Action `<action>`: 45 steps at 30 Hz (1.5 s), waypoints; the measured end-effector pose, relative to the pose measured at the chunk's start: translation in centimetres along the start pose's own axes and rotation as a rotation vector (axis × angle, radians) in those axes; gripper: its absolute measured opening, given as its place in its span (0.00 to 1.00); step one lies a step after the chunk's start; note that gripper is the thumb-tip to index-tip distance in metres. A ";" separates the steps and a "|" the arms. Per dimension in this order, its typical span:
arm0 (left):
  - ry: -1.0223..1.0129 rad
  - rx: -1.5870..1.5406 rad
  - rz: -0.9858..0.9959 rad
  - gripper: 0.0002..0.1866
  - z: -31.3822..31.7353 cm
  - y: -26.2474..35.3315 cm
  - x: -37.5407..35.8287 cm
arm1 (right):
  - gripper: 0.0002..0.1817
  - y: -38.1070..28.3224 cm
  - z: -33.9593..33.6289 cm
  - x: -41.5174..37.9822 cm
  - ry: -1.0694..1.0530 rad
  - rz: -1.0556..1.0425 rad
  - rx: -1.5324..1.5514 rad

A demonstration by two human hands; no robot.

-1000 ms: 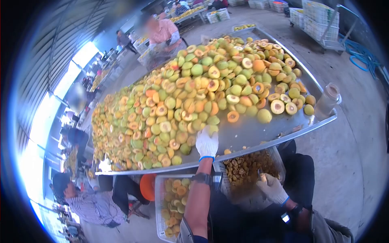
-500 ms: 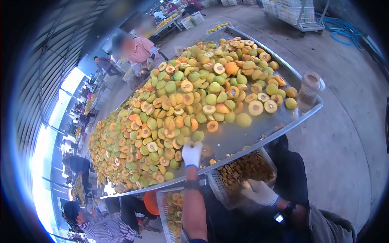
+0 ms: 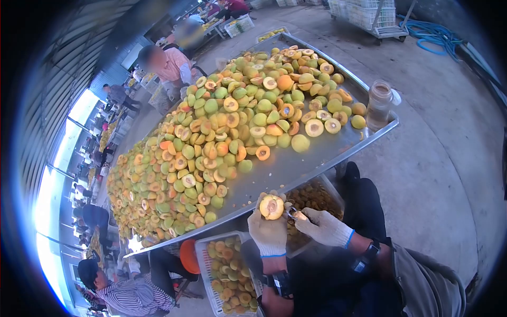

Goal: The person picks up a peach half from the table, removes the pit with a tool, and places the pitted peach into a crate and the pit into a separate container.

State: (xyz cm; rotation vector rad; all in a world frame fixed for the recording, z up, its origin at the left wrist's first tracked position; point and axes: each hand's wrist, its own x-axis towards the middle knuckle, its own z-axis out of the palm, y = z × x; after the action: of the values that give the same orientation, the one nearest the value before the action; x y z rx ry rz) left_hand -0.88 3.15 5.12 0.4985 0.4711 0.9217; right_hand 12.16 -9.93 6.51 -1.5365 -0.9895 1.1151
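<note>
My left hand (image 3: pixel 267 232), in a white knit glove, holds a halved fruit (image 3: pixel 271 207) with its cut face and pit turned up. Close to its right, my gloved right hand (image 3: pixel 323 228) grips a small metal-tipped tool (image 3: pixel 297 214), whose tip is at the edge of the fruit. Both hands are over a crate of brown pits (image 3: pixel 317 199) beneath the table edge. A large heap of halved yellow-green fruit (image 3: pixel 211 137) covers much of the metal table (image 3: pixel 285 169).
A clear jar (image 3: pixel 379 105) stands at the table's right corner. Below the table are a white crate of fruit halves (image 3: pixel 198 248) and an orange bucket (image 3: pixel 189 257). One person in stripes (image 3: pixel 134 296) sits at lower left; another person (image 3: pixel 171 66) is across the table.
My left hand has come back from the heap and now holds a fruit half. My right hand has moved up beside it with the tool. The view has shifted slightly.
</note>
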 end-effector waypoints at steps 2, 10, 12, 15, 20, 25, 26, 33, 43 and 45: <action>0.014 0.057 0.005 0.23 0.4 -0.5 -0.5 | 0.16 -0.5 0.2 -0.1 0.011 0.004 -0.017; 0.076 0.019 -0.052 0.20 1.8 -2.2 -1.9 | 0.21 -1.2 0.9 -0.4 0.135 -0.072 -0.072; 0.075 0.039 -0.034 0.21 2.1 -2.4 -2.0 | 0.21 -1.8 0.7 -0.5 0.125 -0.040 -0.098; 0.125 0.082 -0.019 0.21 2.4 -2.4 -2.0 | 0.23 -2.4 0.7 -0.8 0.103 -0.001 -0.121; 0.241 0.080 0.010 0.22 3.5 -2.6 -2.3 | 0.27 -2.2 1.1 -0.4 0.081 0.005 -0.215; 0.320 0.100 0.007 0.20 3.3 -2.3 -2.0 | 0.31 -3.0 0.7 -0.4 0.031 -0.010 -0.348; 0.322 0.100 0.005 0.20 3.5 -2.2 -2.2 | 0.31 -2.9 0.6 -0.4 0.030 -0.008 -0.347; 0.302 0.115 0.033 0.18 4.4 -2.6 -2.6 | 0.34 -4.0 -0.4 -0.7 -0.055 0.047 -0.407; 0.287 0.377 0.129 0.17 5.0 -2.7 -3.1 | 0.33 -1.0 0.8 -0.8 -0.076 0.085 -0.155; 0.279 0.385 0.122 0.17 5.1 -2.5 -3.1 | 0.33 -0.5 0.8 -0.7 -0.093 0.065 -0.165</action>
State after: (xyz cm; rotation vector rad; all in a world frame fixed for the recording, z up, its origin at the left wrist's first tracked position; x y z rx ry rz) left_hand 2.01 -1.78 8.22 0.7577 0.8891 1.0275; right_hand 11.21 -10.33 7.07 -1.6713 -1.1245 1.1835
